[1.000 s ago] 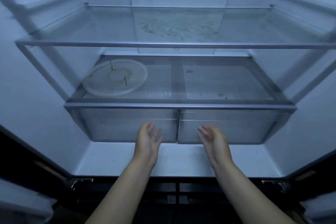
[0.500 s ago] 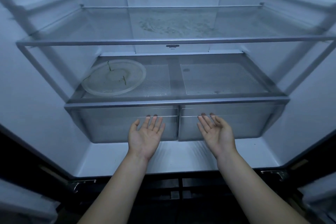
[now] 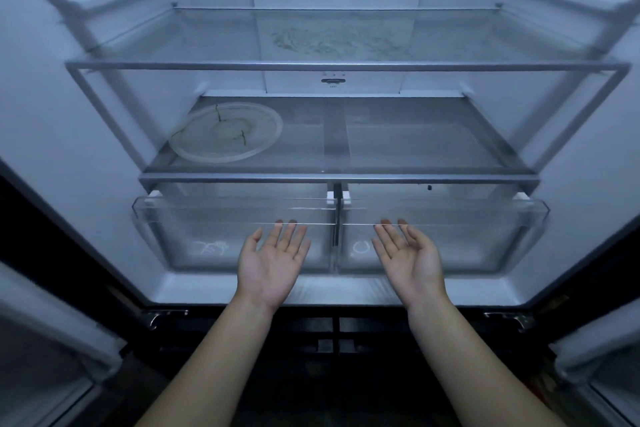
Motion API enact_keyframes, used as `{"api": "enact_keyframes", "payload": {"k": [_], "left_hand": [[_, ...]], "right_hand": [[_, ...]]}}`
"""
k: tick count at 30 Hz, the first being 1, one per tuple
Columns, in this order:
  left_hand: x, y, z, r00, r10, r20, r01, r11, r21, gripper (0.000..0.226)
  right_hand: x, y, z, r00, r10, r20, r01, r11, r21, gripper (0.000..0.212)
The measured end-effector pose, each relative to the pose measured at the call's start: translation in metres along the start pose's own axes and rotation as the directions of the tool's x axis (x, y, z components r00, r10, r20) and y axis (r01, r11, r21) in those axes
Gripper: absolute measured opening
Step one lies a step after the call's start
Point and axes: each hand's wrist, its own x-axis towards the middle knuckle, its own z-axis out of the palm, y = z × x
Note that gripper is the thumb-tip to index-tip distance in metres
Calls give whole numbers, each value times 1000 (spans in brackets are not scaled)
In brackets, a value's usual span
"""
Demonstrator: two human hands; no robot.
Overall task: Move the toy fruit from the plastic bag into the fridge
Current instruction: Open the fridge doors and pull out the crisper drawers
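Left hand (image 3: 273, 263) and right hand (image 3: 410, 258) both palm-up, fingers spread, holding nothing, before clear fridge drawers (image 3: 235, 218) (round plate (image 3: 227, 132) on shelf above)

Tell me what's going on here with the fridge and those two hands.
A person stands at an open fridge with both hands palm up and holding nothing. The left hand has its fingertips at the front lip of the left drawer, and the right hand is the same at the right drawer; both clear drawers sit pulled out a little. A round clear plate lies on the shelf above. No toy fruit or plastic bag is in view, so nothing appears loaded yet.
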Motion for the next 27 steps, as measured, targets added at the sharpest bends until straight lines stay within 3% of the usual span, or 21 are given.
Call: {"api": "enact_keyframes", "payload": {"k": [27], "left_hand": [[-87,-48,-37,999,40,-24,-41,999,-34,39]], "right_hand": [[-85,4,-46,993,109,45,-110,994,25,23]]}}
